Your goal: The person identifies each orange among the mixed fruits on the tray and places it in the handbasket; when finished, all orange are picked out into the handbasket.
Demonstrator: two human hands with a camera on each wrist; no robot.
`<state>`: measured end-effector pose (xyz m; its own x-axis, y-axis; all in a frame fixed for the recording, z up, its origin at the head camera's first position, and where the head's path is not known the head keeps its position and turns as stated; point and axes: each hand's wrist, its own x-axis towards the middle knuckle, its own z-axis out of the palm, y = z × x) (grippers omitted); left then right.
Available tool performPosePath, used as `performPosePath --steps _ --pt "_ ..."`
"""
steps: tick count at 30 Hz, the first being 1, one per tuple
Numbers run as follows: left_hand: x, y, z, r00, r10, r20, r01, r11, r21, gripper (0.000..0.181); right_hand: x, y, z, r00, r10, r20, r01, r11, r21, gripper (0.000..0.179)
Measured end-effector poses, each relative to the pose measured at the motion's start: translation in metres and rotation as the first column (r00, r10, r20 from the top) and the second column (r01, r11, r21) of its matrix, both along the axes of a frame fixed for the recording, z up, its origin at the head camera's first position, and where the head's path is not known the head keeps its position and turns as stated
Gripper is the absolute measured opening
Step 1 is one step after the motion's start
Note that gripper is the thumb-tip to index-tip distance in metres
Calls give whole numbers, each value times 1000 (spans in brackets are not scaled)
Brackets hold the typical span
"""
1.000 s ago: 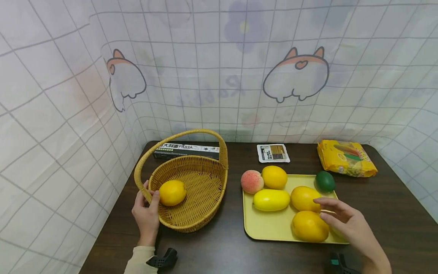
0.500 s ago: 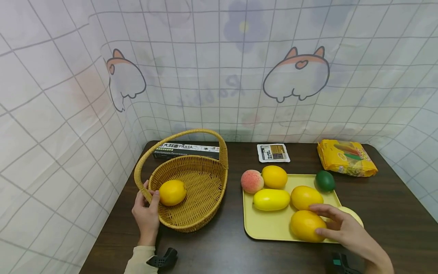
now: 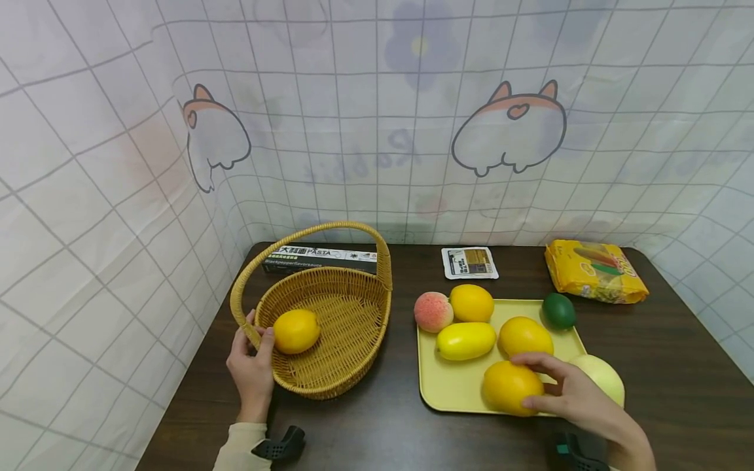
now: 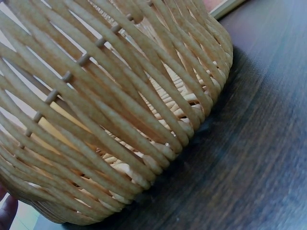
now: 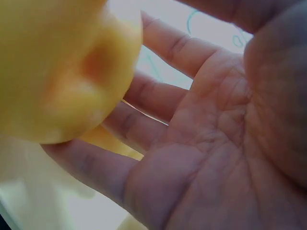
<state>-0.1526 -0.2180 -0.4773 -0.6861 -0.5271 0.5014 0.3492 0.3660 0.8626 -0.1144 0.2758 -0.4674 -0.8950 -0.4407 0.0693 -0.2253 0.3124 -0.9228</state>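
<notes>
My left hand [image 3: 253,366] pinches the left rim of the wicker basket [image 3: 359,379] at the foot of its handle. Inside the basket, against its left wall, lies a yellow lemon [image 3: 296,331]. In the left wrist view the woven side of the basket [image 4: 120,105] fills much of the picture. Over the front right of the yellow tray [image 3: 450,392], my right hand [image 3: 571,392] grips an orange-yellow lemon [image 3: 509,388] between thumb and fingers. The right wrist view shows the fingers around one end of this lemon [image 5: 62,72]. Whether it touches the tray cannot be told.
On the tray are another lemon [image 3: 525,338], a long yellow fruit [image 3: 466,341], and a green fruit [image 3: 558,311]. A peach [image 3: 433,312] and a lemon [image 3: 472,303] sit by its back-left corner. A pale round fruit [image 3: 601,379], pasta box [image 3: 321,257], white packet [image 3: 469,263] and yellow bag [image 3: 595,271] stand around.
My right hand has moved left, closed its fingers on the front lemon and shifted it left. The pale round fruit has come into view behind the hand. My left hand stays put.
</notes>
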Motion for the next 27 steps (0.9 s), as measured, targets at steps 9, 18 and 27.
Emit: performPosePath --steps 9,18,27 --pt "1 -1 -1 1000 -7 13 6 1000 9 13 -5 -17 -4 999 1 49 -6 994 105 56" --pt "0 -1 -2 1000 -8 12 7 1000 23 10 -11 -31 -10 996 71 53 -74 995 69 57" --pt "1 0 0 1000 3 18 -3 1000 1 10 -14 -47 -12 991 129 36 -129 992 -3 57"
